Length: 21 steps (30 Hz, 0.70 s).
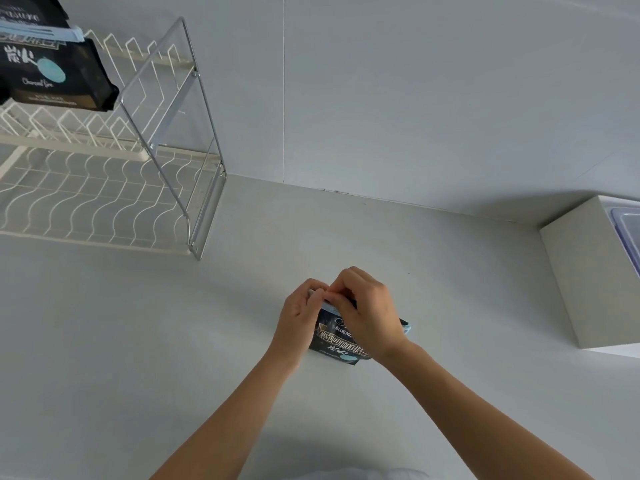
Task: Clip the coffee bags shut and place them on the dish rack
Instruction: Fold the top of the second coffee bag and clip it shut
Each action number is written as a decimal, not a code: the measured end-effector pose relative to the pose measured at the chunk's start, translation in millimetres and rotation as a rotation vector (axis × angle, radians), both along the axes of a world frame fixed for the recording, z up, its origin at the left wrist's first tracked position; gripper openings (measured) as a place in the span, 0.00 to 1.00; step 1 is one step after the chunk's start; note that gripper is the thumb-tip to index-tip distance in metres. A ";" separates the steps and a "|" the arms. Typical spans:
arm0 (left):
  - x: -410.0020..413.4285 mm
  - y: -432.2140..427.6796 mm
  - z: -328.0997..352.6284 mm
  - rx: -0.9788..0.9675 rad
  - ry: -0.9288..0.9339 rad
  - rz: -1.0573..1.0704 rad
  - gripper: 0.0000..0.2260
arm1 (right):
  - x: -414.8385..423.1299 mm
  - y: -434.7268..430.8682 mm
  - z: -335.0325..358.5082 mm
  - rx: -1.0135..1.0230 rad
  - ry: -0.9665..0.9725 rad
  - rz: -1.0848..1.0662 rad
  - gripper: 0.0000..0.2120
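A black coffee bag [337, 344] with white and light-blue print stands on the white counter [138, 341] in front of me. A light-blue clip [406, 328] runs along its folded top. My left hand [298, 315] pinches the clip's left end. My right hand [367, 311] presses down over the clip and the bag's top. Another black coffee bag [52, 74] with a light-blue clip [41, 32] rests on the upper tier of the white wire dish rack [104, 188] at the far left.
A white box [585, 271] holding a clear plastic container [627, 233] stands at the right edge against the wall. The rack's chrome end frame [173, 133] juts toward the counter's middle. A third dark bag's corner [31, 8] shows at the top left.
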<state>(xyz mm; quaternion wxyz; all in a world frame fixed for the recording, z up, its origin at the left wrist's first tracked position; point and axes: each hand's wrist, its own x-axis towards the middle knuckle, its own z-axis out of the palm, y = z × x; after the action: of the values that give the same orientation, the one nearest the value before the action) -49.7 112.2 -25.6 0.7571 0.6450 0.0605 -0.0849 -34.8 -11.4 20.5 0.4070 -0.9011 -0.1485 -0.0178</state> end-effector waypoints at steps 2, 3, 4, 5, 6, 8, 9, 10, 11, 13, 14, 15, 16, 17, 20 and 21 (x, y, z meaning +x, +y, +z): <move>-0.6 0.6 -4.5 0.012 0.018 0.020 0.07 | -0.2 1.6 -3.3 -0.016 -0.046 0.007 0.07; -0.3 0.0 -5.6 0.017 0.023 0.038 0.06 | 0.1 2.4 -4.4 -0.022 -0.068 0.001 0.07; 0.0 -1.0 -6.2 0.029 0.025 0.053 0.06 | 0.3 3.1 -5.2 -0.026 -0.084 -0.009 0.07; 1.0 -1.9 -6.5 0.045 0.023 0.062 0.07 | 0.7 3.8 -5.6 -0.030 -0.094 -0.019 0.07; 2.3 -2.2 -6.0 0.062 0.020 0.064 0.07 | 1.4 4.6 -5.7 -0.035 -0.098 -0.026 0.07; 4.4 0.1 -6.6 0.078 0.015 0.049 0.06 | 3.1 5.4 -4.8 -0.045 -0.078 -0.024 0.06; 5.5 2.9 -8.8 0.090 0.012 0.033 0.06 | 5.1 5.8 -3.2 -0.053 -0.055 -0.012 0.05; 5.9 5.8 -11.0 0.107 0.012 0.017 0.06 | 8.1 6.0 -0.6 -0.073 -0.019 0.011 0.05; 5.1 8.7 -13.7 0.117 0.024 0.011 0.06 | 11.8 5.9 2.4 -0.116 0.028 0.050 0.04; 1.9 12.5 -19.4 0.071 0.076 0.019 0.05 | 19.1 6.2 6.3 -0.250 0.107 0.143 0.03; 0.1 12.8 -21.8 0.047 0.094 0.027 0.04 | 21.3 6.4 7.0 -0.314 0.125 0.180 0.04; -1.2 11.8 -22.9 0.033 0.102 0.036 0.05 | 21.9 6.3 6.6 -0.363 0.133 0.203 0.06; -2.4 10.1 -22.7 0.021 0.104 0.044 0.07 | 21.2 5.9 5.3 -0.381 0.136 0.206 0.07; -3.3 8.2 -21.7 0.010 0.101 0.055 0.08 | 20.0 4.9 3.7 -0.370 0.132 0.196 0.08; -4.9 5.2 -16.8 0.019 0.070 0.063 0.10 | 15.3 1.7 -1.4 -0.305 0.084 0.170 0.09; -5.9 5.1 -15.8 0.027 0.063 0.059 0.10 | 14.3 1.1 -2.7 -0.285 0.063 0.164 0.09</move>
<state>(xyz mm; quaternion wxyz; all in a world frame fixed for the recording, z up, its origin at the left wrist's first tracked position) -55.6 117.4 -41.4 0.7480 0.6502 0.1044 -0.0821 -20.5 -10.3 17.8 0.2795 -0.9348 -0.2097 0.0647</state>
